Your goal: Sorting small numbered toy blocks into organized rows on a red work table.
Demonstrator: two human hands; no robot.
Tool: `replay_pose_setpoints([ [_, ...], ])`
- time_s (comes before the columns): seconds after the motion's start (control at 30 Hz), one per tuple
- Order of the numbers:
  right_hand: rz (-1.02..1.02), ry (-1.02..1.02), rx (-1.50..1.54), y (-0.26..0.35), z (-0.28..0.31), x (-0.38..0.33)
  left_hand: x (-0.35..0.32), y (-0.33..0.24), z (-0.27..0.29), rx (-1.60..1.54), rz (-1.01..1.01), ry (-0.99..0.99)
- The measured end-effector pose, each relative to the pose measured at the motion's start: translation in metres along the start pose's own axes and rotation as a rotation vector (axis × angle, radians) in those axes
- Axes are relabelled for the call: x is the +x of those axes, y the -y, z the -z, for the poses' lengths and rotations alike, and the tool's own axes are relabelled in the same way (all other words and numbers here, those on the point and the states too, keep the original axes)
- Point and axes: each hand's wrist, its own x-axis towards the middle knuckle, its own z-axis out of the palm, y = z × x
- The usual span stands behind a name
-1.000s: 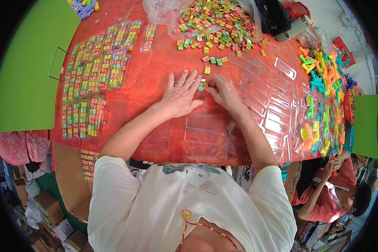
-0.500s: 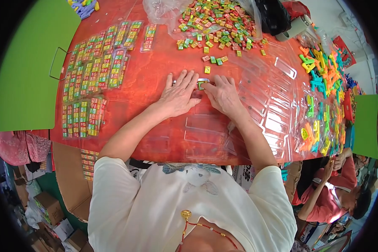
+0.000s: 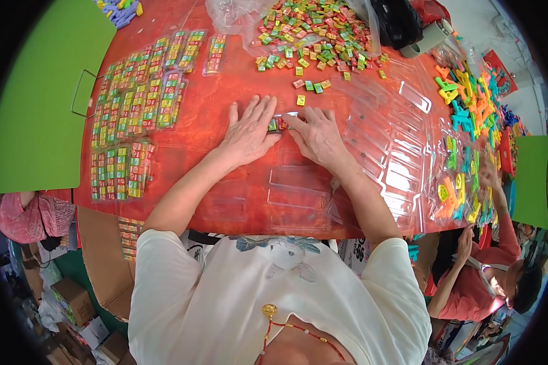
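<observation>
My left hand [image 3: 249, 132] lies nearly flat on the red table, fingers stretched out over the left part of a clear plastic tray [image 3: 293, 114]. Green and red small packets [image 3: 273, 125] show in the tray beside its fingers. Bent and pressed together, the fingers of my right hand [image 3: 320, 135] rest on a small red packet [image 3: 284, 124] at the tray's middle. The tray's right end is hidden under that hand. Just beyond it lies a loose yellow packet [image 3: 301, 100], with several more farther off.
A heap of coloured packets [image 3: 323, 30] spills from a clear bag at the back. Filled trays [image 3: 134, 103] stand in rows at left. Stacked clear trays [image 3: 396, 152] spread at right, near colourful plastic toy pieces [image 3: 469, 109]. A co-worker [image 3: 487, 274] sits at lower right.
My left hand has slid a little left, uncovering green and red packets in the tray. My right hand has moved slightly left. The co-worker at right has stretched an arm toward the toy pieces.
</observation>
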Motion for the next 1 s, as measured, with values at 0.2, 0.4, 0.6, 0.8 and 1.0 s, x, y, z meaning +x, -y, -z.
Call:
replay_pose_setpoints([
  [0.2, -0.067, 0.009, -0.052, 0.002, -0.003, 0.009, -0.001, -0.002, -0.010, 0.114, -0.001, 0.012],
  [0.4, -0.064, -0.084, 0.003, -0.004, 0.002, 0.011, -0.002, -0.001, -0.008, 0.101, -0.005, 0.005],
  [0.6, -0.109, -0.117, -0.049, -0.022, 0.015, -0.003, 0.004, -0.009, -0.006, 0.075, -0.173, -0.070],
  [0.8, -0.066, -0.100, -0.089, -0.020, 0.014, -0.003, 0.012, -0.006, -0.018, 0.055, -0.241, -0.117],
  [1.0, -0.033, 0.044, -0.166, -0.018, 0.008, 0.000, 0.005, -0.006, -0.021, 0.111, -0.254, -0.142],
])
